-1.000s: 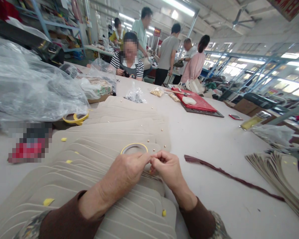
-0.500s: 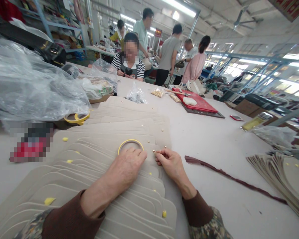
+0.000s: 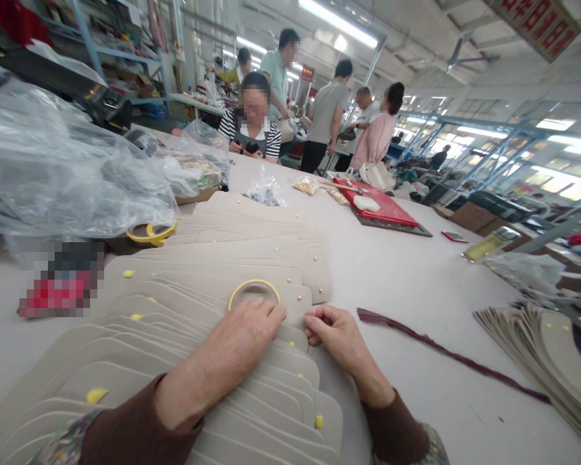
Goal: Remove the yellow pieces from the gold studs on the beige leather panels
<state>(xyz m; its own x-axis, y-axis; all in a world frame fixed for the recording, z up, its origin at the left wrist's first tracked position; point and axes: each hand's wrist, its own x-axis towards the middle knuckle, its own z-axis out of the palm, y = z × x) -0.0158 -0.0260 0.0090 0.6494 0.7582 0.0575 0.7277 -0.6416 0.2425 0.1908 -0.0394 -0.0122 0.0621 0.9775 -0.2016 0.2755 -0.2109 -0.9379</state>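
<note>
**Two hands on fanned beige panels, by a yellow tape roll**

The left hand lies palm down on the overlapping beige panels, fingers held together and slightly bent. Its fingertips touch the near rim of the yellow tape roll, which lies flat on the same panels. The right hand rests just beside it at the right edge of the fan. Its fingers are curled in and the thumb is pressed against the forefinger. Whether anything small is pinched there I cannot tell. A gold stud sits on a panel just beyond that hand, near the roll.

The panels spread in a long row across the white table, some marked with small yellow tabs. A maroon strip lies on the table to the right of the hands. Farther right is a second stack of panels. Clear plastic bags are heaped at the left, with another tape roll at their foot. A red board lies farther up the table. A person in a striped shirt sits at the far end.
</note>
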